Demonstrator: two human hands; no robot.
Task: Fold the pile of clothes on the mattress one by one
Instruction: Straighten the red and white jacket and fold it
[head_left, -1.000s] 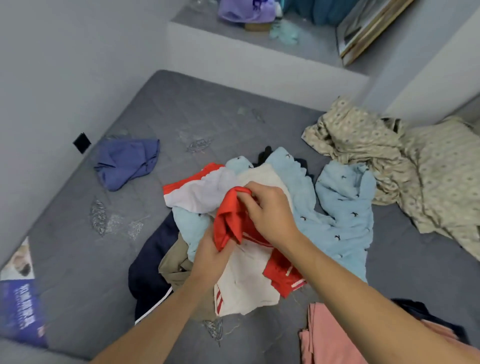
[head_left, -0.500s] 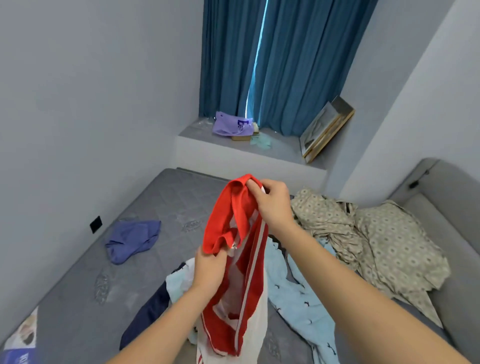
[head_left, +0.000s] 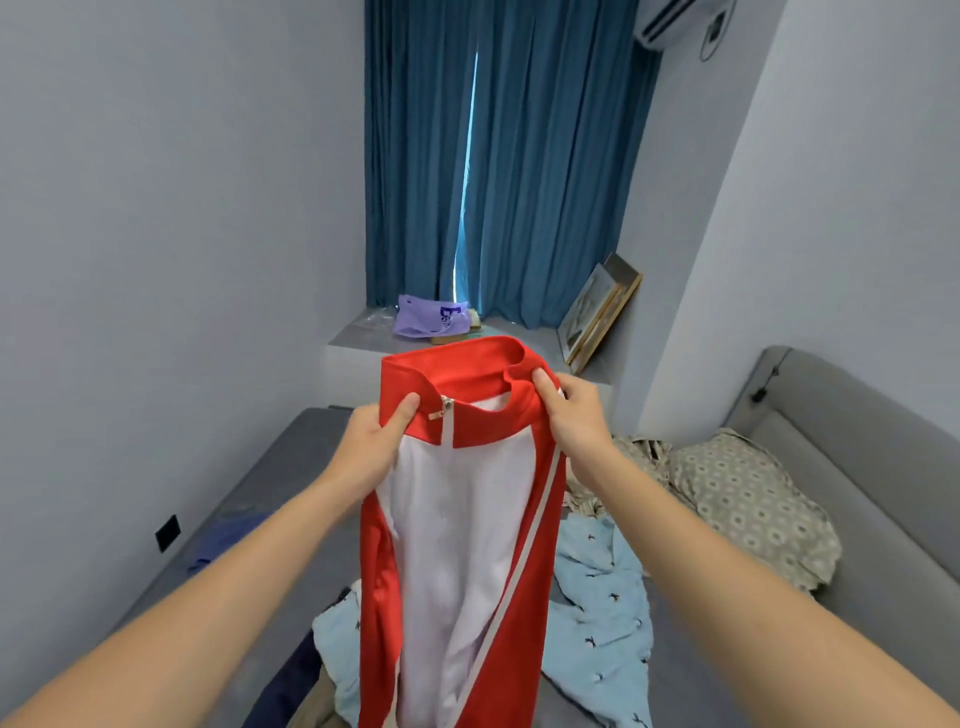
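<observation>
Jacket (head_left: 457, 545), red-and-white, hangs in the air above the mattress (head_left: 249, 499), hem cut off by the bottom edge. Left hand (head_left: 371, 447) and right hand (head_left: 574, 415) pinch its collar. Bare mattress left of jacket; pile (head_left: 602, 597) beneath it. Purple bag (head_left: 428, 316) behind jacket, print unreadable.

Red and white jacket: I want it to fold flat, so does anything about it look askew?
Yes. The red and white jacket hangs bunched and narrow. Left hand and right hand grip its collar, which buckles by the right hand, and the zipper sits off-centre.
</observation>
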